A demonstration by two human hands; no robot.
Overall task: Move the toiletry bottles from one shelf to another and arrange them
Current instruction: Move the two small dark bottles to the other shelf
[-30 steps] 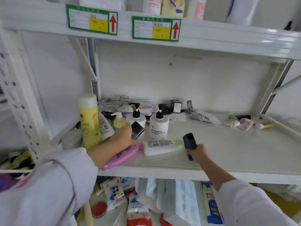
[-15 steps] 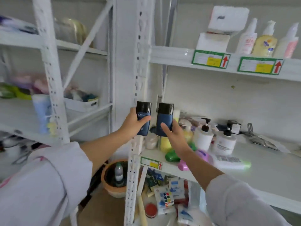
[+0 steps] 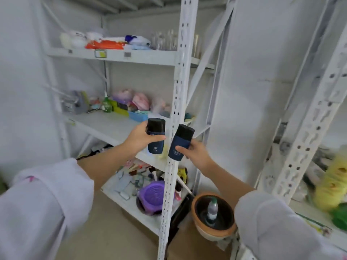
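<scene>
Rack: white metal shelving unit (image 3: 179, 102), perforated uprights.
Top shelf (image 3: 116, 56): orange packet (image 3: 104, 45), white bundles left, clear bottles right.
Middle shelf (image 3: 105, 126): green bottle (image 3: 106, 105), blue tray (image 3: 138, 115), pink bags far.
Bottom shelf (image 3: 131, 205): purple round basket (image 3: 153, 197), mixed clutter.
Floor (image 3: 105, 233): terracotta pot (image 3: 214, 228), right of rack.

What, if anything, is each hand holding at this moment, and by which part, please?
The left hand grips one dark blue bottle around its middle; the right hand holds the other dark blue bottle by its lower body.

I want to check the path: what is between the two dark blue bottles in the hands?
In the head view, the white perforated shelf post shows between the left bottle and the right bottle.
</scene>
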